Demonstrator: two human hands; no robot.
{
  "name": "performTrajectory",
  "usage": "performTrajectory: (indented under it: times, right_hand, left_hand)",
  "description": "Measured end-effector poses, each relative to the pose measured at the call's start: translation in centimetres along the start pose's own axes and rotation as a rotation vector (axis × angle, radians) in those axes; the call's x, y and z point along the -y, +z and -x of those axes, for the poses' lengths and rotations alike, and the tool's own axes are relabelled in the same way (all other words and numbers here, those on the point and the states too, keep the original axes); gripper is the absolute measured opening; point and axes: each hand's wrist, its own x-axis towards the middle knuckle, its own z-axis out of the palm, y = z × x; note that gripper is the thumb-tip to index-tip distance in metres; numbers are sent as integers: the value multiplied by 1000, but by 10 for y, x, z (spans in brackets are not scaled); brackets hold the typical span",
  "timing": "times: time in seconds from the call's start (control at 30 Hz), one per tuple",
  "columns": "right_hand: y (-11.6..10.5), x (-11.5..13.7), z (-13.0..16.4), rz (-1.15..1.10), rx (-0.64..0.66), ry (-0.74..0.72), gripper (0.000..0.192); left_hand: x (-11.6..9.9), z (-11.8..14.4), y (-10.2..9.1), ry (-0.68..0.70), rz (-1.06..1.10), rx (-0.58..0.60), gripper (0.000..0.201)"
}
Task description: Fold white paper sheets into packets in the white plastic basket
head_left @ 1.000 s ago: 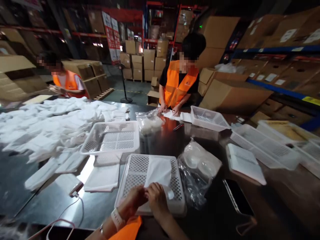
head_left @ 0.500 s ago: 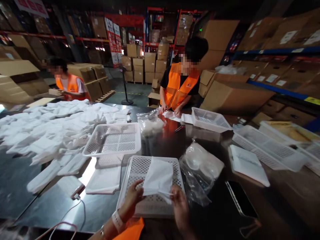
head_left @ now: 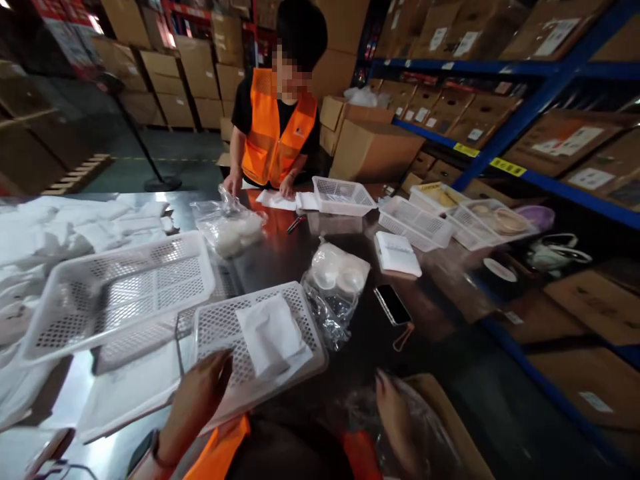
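Note:
A white folded cloth piece (head_left: 270, 333) lies on an upturned white perforated basket (head_left: 215, 327) in front of me. My left hand (head_left: 203, 387) is over the basket's near left corner, apart from the cloth, its fingers loosely bent with nothing seen in them. Low on the right, my right hand (head_left: 395, 413) is at clear plastic bags (head_left: 430, 420) in a cardboard box (head_left: 450, 413) by the table edge. Its fingers look stretched out against the plastic; blur hides whether they touch it.
Another white basket (head_left: 125, 293) stands on the left beside heaped white pieces (head_left: 100, 223). Right of the cloth are a bag of white cups (head_left: 335, 280), a phone (head_left: 393, 305) and a white stack (head_left: 397, 253). Across the table, a person in an orange vest (head_left: 275, 133) handles white pieces.
Both hands have let go of the white cloth piece, which now rests on the basket. My right hand has moved right and down to the plastic bags. The view has turned right.

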Motion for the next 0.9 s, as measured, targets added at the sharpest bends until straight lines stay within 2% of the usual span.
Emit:
performTrajectory:
  times: [0.07,0.1,0.17,0.23,0.3,0.37,0.47,0.57,0.63,0.73,0.83,0.9]
  right_hand:
    - [41,37,-28,37,136,-269,23]
    - [64,59,-43,22,257,-427,29]
    - [113,100,-67,-33,575,-738,37]
    - [156,126,-81,13,898,-1009,40]
    - [184,131,-87,115,1110,-1143,41]
    - [196,118,-88,187,1203,-1196,43]
    - [191,87,-94,140,1201,-1279,46]
    - [176,68,-107,10,1183,-1456,48]
    - [168,64,-115,-71,1159,-1578,46]
    - [163,64,-116,-128,1042,-1688,36]
    - [165,63,-107,-124,885,-1754,31]
    - [167,61,-99,-117,834,-1764,29]
  left_hand:
    - [-12,-29,5,213,-82,-30,44]
    - [-20,-43,11,282,-109,-20,43]
    - [-33,-62,26,328,-145,32,41]
    - [-38,-68,44,323,-159,94,40]
    - [-32,-62,58,352,-148,137,45]
    - [-20,-52,63,434,-125,168,54]
    - [-1,-39,57,584,-108,258,61]
    - [10,-35,42,679,-124,327,70]
    - [11,-34,35,722,-157,309,70]
    - [8,-32,32,779,-193,258,65]
    - [3,-28,33,797,-154,228,62]
    - [3,-24,35,793,-113,219,61]
